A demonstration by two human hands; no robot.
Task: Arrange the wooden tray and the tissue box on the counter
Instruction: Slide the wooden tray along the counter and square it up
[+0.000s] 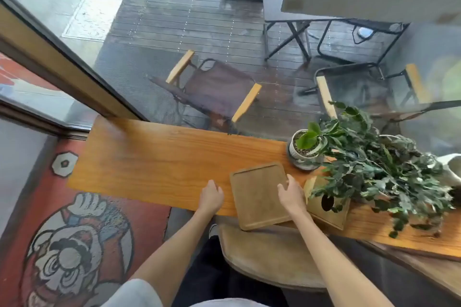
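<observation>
Tray [259, 194] lies flat on the worktop [154, 162], rotated askew, its near corner hanging past the worktop's front edge. Tissue box [326, 209] sits just right of the tray, touching or nearly so, partly under the leaves of the big plant [379, 167]; its round opening faces up. Small potted plant [305, 149] stands just behind the tray's far right corner.

Right hand [291, 194] is over the tray's right edge, fingers spread and open, thumb toward the tray's middle; looks like light contact or about to press, no closed grip visible. Left hand [211, 197] is just left of the tray, near the front edge of the worktop, fingers loosely curled, holding nothing, not touching the tray as far as I can tell.

Progress: early to mid. Both items are on the worktop but not squared: tray crooked and overhanging, box crowded against it and tucked under foliage. Left to do, judging from layout: straighten the tray, pull it fully onto the worktop, then set the box neatly beside it. Wide bare stretch of worktop left of the tray is available.
</observation>
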